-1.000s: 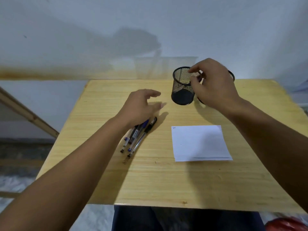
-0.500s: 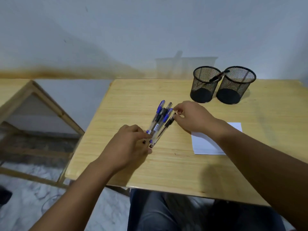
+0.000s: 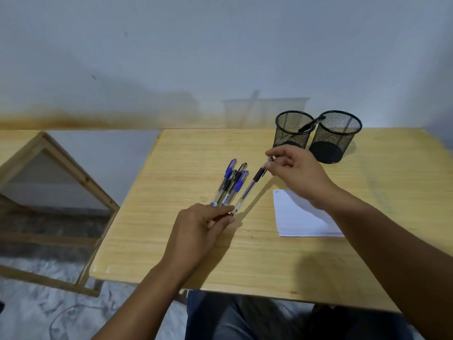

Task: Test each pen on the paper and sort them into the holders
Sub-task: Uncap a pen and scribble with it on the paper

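Where the wall meets the floor, a wooden table (image 3: 245, 261) fills the centre of the view, with a wooden frame (image 3: 81, 182) leaning beside it at 9 o'clock. On the table top, a stack of white paper (image 3: 296, 219) lies at 3 o'clock from the centre, its near right corner hidden under the right forearm. Two black mesh holders stand touching each other at 1 o'clock near the far edge: the left holder (image 3: 293, 131) contains one black pen (image 3: 311, 123) that leans against its right rim, and the right holder (image 3: 335, 136) shows only its dark base.

The left hand (image 3: 198, 231) is closed around the lower ends of a bundle of pens (image 3: 230, 185), which fan out toward 1 o'clock above the table; blue and black caps are visible at the upper ends. The right hand (image 3: 296, 173) pinches, between thumb and forefinger, the capped end of a single black-capped pen (image 3: 250, 188). This pen lies at the right edge of the bundle, and its lower end reaches the left fingertips (image 3: 230, 218). The right hand sits between the bundle and the holders, just in front of the left holder.
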Tool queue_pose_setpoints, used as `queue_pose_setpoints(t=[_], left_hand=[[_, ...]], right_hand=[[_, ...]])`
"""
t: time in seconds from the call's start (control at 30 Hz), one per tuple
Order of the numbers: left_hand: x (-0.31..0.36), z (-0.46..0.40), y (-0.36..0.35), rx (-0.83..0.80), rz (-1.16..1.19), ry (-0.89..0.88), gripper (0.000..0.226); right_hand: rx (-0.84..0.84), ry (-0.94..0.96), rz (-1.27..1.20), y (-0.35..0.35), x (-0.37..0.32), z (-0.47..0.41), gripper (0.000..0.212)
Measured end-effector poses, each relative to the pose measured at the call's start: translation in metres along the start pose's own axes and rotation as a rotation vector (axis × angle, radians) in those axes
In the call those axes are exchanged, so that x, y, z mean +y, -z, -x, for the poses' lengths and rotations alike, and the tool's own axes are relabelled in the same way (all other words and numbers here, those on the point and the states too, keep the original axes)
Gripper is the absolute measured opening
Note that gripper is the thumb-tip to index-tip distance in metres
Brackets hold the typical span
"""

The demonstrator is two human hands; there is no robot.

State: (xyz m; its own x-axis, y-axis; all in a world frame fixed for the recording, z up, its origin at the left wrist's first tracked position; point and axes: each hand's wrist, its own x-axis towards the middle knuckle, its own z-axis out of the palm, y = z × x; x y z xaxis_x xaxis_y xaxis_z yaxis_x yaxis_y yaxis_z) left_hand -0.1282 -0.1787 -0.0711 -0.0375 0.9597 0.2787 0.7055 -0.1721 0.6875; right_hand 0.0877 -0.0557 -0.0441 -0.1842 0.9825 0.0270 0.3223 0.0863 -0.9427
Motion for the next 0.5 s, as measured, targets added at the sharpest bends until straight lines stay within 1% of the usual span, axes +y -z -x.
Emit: queue_pose_setpoints(t=[0.07,0.13,0.23,0.3,0.4,0.5], left_hand=[[0.013,0.003,-0.011,0.048,0.184,0.091,0.023],[0.029,0.006,-0.024,0.088,0.293,0.108,0.022],[0.051,0.011,-0.044,0.065,0.398,0.112,0.024],[0.062,0.011,-0.055,0.040,0.440,0.126,0.024],[0.077,0.010,-0.068,-0.001,0.492,0.151,0.023],[0.087,0.006,-0.076,-0.073,0.477,0.114,0.021]], right_hand=[[0.042,-0.020,-0.230,0.006,-0.004,0.012,0.026],[0.095,-0.025,-0.420,0.011,-0.008,0.023,0.029],[0.159,-0.033,-0.663,0.022,-0.015,0.038,0.032],[0.180,-0.041,-0.713,0.030,-0.016,0.046,0.034],[0.183,-0.052,-0.696,0.040,-0.017,0.058,0.021],[0.212,-0.093,-0.641,0.051,-0.015,0.066,0.011]])
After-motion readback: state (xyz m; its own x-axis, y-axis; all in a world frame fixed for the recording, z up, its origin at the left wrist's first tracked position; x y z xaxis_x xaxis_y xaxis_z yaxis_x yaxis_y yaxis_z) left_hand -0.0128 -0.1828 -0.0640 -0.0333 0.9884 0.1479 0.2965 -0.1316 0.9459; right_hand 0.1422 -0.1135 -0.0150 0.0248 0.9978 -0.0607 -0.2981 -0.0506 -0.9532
